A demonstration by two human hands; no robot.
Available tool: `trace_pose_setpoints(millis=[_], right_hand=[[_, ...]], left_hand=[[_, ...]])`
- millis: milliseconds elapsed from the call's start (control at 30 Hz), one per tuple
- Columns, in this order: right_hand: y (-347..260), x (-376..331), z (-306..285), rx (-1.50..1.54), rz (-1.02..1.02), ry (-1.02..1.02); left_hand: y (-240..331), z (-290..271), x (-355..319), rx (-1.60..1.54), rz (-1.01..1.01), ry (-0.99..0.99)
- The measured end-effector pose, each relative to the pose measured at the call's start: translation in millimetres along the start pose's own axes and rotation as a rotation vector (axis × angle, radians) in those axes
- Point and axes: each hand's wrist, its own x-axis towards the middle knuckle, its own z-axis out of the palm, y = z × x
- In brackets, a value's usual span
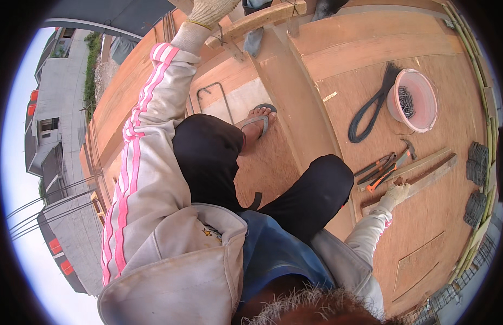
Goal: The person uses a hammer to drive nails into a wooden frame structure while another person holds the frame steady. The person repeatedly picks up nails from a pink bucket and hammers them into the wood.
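My left hand (211, 12), in a knitted work glove, reaches up to the top edge, where its fingers are mostly cut off. Beside it runs a wooden beam (257, 21). At the right, my gloved right hand (395, 195) is closed over a wooden batten (432, 174) lying on the plywood. A claw hammer (391, 172) with an orange and black handle lies just beyond that hand. Next to the hammer are dark-handled pliers (375, 166). Farther off, a pink bucket (430, 111) holds nails (405, 102), with a looped bundle of black wire (365, 123) beside it.
I squat on plywood sheeting (419, 227), a sandalled foot (258, 122) in a lower section. Another person's leg (254, 42) shows beyond the beam. Wire coils (477, 162) lie near the bamboo poles (487, 108) at the right edge. Buildings (64, 97) stand outside at left.
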Motion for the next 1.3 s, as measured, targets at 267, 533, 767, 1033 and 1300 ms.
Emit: trace_pose_setpoints(millis=[267, 533, 767, 1033, 1300], right_hand=[[13.6, 70.9, 70.7, -0.830, -0.568, -0.229], [60.9, 120.1, 88.9, -0.831, -0.473, -0.385], [61.5, 75.7, 97.1, -0.687, -0.322, -0.398], [115.4, 23.4, 52.6, -0.138, 0.155, -0.128], [102.6, 25.2, -16.8, 0.360, 0.172, 0.351]], left_hand=[[-14.7, -108.4, -16.6, -0.168, -0.128, 0.645], [-56.0, -90.1, -4.6, 0.060, -0.348, 0.400], [-67.0, -129.2, -30.0, 0.200, -0.332, 0.247], [-53.0, -146.3, -342.5, 0.883, -1.199, -0.172], [-18.3, -109.6, -492.6, 0.868, -1.807, -0.408]])
